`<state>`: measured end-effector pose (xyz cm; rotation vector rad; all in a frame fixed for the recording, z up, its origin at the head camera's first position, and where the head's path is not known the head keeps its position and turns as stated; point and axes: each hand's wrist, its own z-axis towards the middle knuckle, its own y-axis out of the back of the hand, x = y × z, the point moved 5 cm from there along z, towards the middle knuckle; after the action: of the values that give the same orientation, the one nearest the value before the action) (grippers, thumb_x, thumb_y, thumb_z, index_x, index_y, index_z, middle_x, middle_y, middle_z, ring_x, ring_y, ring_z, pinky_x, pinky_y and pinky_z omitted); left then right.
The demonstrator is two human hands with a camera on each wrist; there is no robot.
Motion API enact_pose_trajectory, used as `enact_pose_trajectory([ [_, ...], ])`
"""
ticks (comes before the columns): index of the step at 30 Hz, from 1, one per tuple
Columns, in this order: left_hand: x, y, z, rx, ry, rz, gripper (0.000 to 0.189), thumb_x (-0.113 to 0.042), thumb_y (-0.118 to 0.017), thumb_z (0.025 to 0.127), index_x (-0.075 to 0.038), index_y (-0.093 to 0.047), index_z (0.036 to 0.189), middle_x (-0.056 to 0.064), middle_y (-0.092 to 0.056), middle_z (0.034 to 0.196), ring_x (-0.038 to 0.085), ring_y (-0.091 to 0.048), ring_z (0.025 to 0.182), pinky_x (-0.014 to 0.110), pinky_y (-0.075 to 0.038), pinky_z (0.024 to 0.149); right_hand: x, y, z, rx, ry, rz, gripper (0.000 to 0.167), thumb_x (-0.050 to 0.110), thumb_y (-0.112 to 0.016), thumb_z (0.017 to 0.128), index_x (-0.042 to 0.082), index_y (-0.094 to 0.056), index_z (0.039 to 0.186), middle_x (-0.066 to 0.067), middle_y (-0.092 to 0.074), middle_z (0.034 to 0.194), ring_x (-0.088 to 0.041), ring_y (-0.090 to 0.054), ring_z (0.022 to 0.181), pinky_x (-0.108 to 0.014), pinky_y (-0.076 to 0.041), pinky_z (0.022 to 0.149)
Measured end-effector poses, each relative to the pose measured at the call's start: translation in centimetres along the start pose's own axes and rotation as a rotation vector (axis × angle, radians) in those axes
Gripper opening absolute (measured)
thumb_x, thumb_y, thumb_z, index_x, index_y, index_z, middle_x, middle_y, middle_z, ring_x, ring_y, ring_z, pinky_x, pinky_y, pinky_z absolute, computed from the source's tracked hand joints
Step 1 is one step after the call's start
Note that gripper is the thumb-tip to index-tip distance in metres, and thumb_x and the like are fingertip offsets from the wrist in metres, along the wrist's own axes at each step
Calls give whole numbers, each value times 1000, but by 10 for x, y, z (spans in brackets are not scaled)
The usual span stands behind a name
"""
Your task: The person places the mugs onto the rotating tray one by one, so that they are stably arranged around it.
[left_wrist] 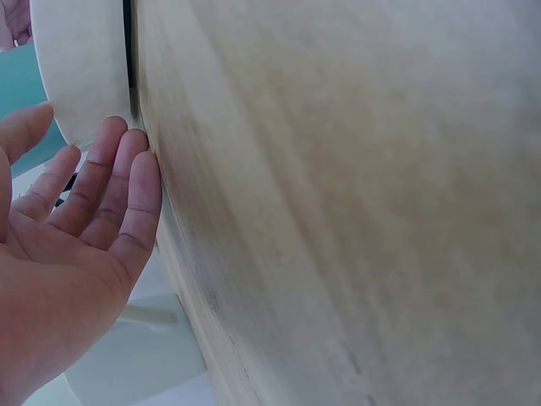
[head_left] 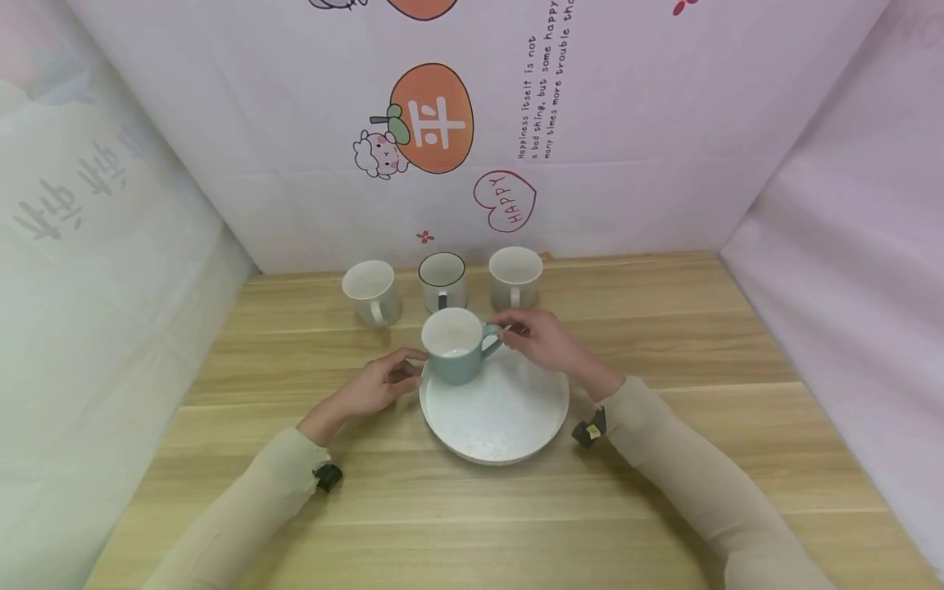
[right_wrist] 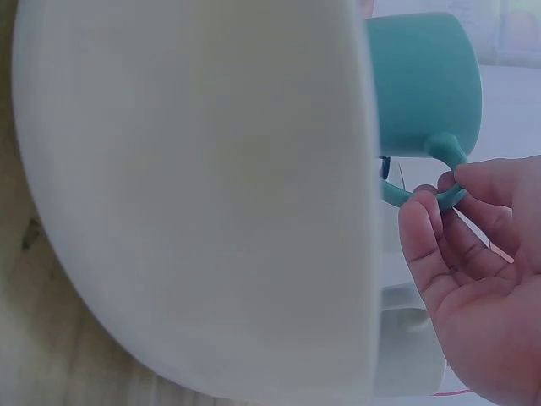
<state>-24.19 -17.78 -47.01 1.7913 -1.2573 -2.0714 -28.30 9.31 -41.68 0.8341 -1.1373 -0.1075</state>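
Observation:
A teal mug (head_left: 456, 365) with a white inside stands upright over the back left part of a round white tray (head_left: 509, 418). My right hand (head_left: 542, 340) pinches the mug's handle (right_wrist: 448, 199) between thumb and fingers. To the left, my left hand (head_left: 376, 383) is held with its fingers loosely bent beside the tray's rim. In the left wrist view its fingertips (left_wrist: 144, 169) come right up to the tray's side wall (left_wrist: 84, 68), and the thumb points toward the teal mug. Nothing lies in the left palm.
Behind the tray stand three mugs in a row: a white one (head_left: 372, 291), one with a dark rim (head_left: 444, 283) and another white one (head_left: 515, 279). All sit on a wooden tabletop (head_left: 472, 533). A printed white cloth (head_left: 627, 164) hangs along the back edge.

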Motion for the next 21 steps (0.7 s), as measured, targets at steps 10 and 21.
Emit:
enact_pose_trajectory([
  [10, 0, 0, 0, -4, -10, -4, 39, -20, -61, 100, -14, -53, 138, 13, -71, 117, 27, -67, 112, 42, -56, 96, -2, 0, 4, 16, -40, -5, 30, 10, -60, 99, 8, -65, 128, -18, -71, 116, -25, -70, 97, -33, -60, 81],
  [21, -1, 0, -2, -6, -12, 7, 42, -21, -61, 100, -15, -52, 140, 13, -71, 119, 27, -67, 114, 44, -55, 100, -9, 9, -1, -22, -129, 47, 32, 11, -60, 98, 9, -63, 130, -11, -69, 124, -25, -66, 102, -34, -59, 83],
])
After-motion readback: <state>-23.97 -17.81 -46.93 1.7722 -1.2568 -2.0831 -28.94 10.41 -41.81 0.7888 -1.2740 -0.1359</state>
